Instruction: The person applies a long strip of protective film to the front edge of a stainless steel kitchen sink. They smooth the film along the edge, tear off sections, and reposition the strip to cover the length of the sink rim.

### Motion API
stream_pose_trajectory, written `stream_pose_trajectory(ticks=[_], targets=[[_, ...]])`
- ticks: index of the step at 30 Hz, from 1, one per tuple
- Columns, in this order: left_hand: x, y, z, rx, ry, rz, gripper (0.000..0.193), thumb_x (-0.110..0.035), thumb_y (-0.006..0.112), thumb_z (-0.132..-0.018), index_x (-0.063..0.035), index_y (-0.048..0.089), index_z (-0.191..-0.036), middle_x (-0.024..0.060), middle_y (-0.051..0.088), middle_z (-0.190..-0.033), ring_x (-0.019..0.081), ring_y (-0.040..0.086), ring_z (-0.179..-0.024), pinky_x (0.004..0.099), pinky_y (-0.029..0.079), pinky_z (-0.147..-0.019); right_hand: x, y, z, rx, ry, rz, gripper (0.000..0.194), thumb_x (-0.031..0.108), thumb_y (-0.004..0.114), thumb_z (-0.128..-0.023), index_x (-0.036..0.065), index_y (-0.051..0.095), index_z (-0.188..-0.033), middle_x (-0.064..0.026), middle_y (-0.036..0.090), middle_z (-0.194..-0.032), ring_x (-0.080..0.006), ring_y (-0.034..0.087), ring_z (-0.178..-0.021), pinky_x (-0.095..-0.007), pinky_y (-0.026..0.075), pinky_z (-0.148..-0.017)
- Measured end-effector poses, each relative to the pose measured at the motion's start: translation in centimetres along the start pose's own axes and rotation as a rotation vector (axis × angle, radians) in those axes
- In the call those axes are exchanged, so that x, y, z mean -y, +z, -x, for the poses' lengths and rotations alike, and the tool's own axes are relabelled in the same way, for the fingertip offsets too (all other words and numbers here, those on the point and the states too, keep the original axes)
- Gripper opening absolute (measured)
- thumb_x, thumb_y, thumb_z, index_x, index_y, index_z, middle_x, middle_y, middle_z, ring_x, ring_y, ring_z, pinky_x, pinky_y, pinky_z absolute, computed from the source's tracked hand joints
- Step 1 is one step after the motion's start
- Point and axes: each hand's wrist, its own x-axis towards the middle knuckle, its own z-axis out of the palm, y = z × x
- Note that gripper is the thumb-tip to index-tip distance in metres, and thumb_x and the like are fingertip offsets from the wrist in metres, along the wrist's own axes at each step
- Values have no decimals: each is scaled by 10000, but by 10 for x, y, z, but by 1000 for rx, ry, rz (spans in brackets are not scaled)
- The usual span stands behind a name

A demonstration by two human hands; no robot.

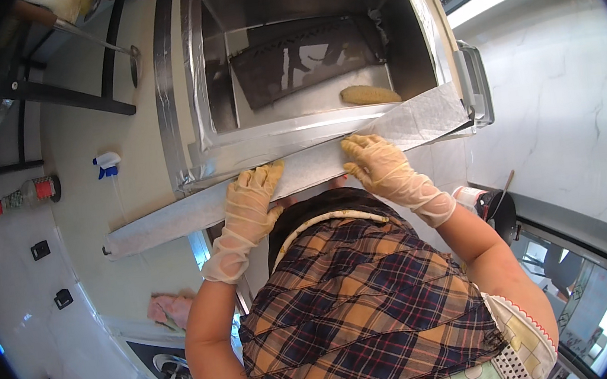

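Observation:
Both hands wear thin, translucent yellowish gloves. A long strip wrapped in white sheet material [183,216] lies slantwise along the front edge of a metal sink [224,136]. My left hand [255,198] rests on the strip's middle, fingers over its upper edge and thumb apart below. My right hand [376,161] is on the strip farther right, its fingers curled at the edge. Inside the sink, a dark flat panel [300,58] lies tilted in shallow water. A brown oblong scrubber or sponge [370,94] sits by the sink's front wall.
On the counter [78,187] at left stand a spray bottle [107,164] and a red-capped bottle [34,192]. A black rack [74,95] and a ladle [134,65] are at upper left. A pink cloth [171,310] lies at lower left. A dark pan [500,217] stands at right.

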Motion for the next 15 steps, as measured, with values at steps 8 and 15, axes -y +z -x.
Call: stream_pose_trajectory(ticks=[8,15], targets=[[-24,-16,-5,110,11,-32,828,-230,789,-735,-122,419,-1468,136,515,-1365,332,491,-1230,450,378,-1024,-26,-9,14,-79,123,-9,382,252,610,-935,10,614,-1230,-229,608,-1246,-410,556,-1149,-444,461,-988],[-62,14,-56,59,203,118,702,-224,780,-740,-92,521,-1379,153,529,-1354,337,478,-1264,459,378,-1026,-25,-8,14,-76,136,-19,370,245,608,-932,15,625,-1222,-198,604,-1260,-390,551,-1147,-437,466,-977]])
